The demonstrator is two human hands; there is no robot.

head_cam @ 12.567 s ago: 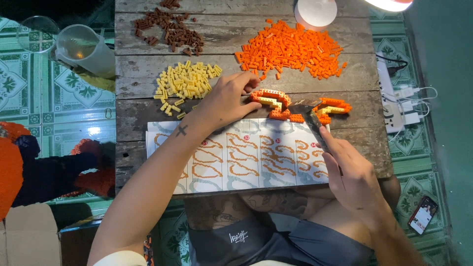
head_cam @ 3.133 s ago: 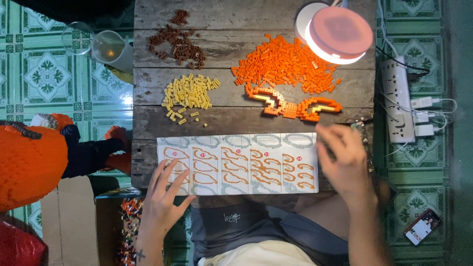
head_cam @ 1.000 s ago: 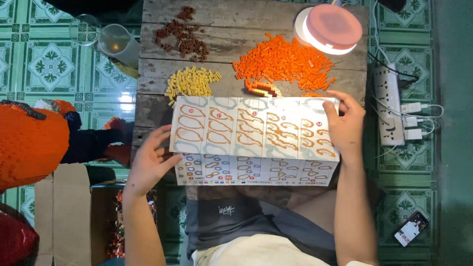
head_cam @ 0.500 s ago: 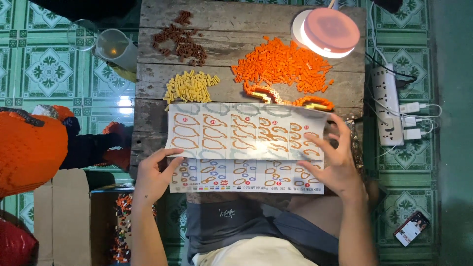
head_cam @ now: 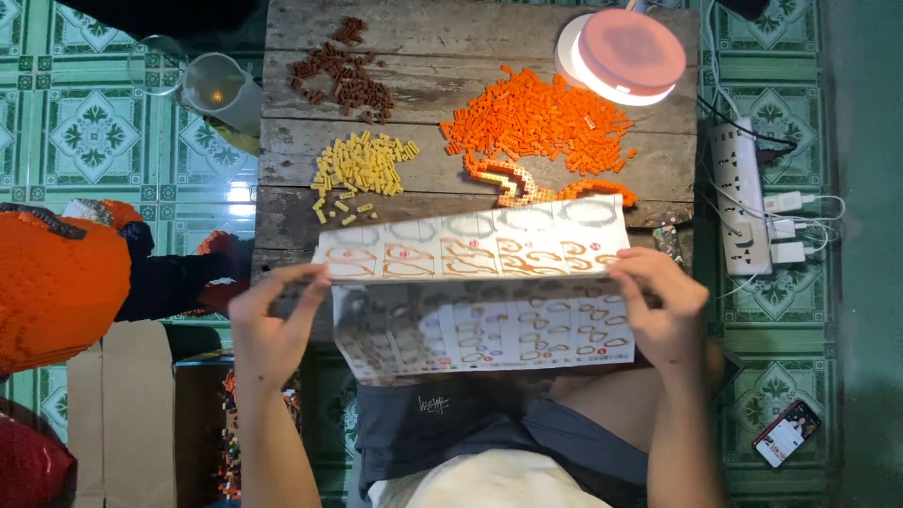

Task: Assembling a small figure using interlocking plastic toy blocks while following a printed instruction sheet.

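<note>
Two hands, the left hand and right hand, are closed on the side edges of a folded instruction sheet, held raised over the near tabletop, apparently so both halves can be read.

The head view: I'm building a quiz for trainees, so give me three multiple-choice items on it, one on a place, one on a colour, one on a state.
1. Where does the pile of yellow bricks lie?
A. left of the pile of orange bricks
B. on the floor
C. under the lamp

2. What colour is the lamp's shade?
A. blue
B. pink
C. black

3. How is the instruction sheet held?
A. by no hand
B. by one hand only
C. by both hands at its side edges

A: yellow lies left of orange on the wooden table.
B: the shade is pink.
C: the left hand and right hand each grip an edge.
</note>
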